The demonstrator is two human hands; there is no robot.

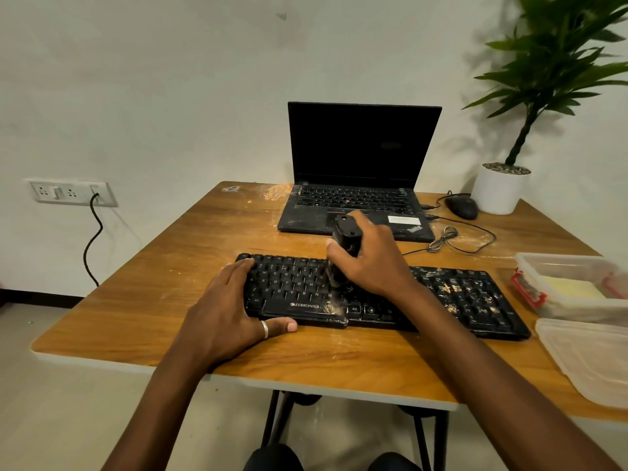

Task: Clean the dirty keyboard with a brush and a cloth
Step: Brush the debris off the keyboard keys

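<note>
A black keyboard (458,297) lies across the wooden table (190,253), with pale crumbs thick on its right half and a small heap by the space bar. My right hand (370,263) grips a black brush (346,236) upright, its bristles down on the middle keys. My left hand (231,311) rests flat on the keyboard's left end, fingers over the keys and thumb along the front edge. A yellow cloth (567,288) lies in a clear box at the right.
An open black laptop (360,164) stands behind the keyboard, with a mouse (462,207) and loose cables to its right. A potted plant (503,188) fills the far right corner. Two clear plastic containers (591,362) sit at the right edge. Crumbs dust the table.
</note>
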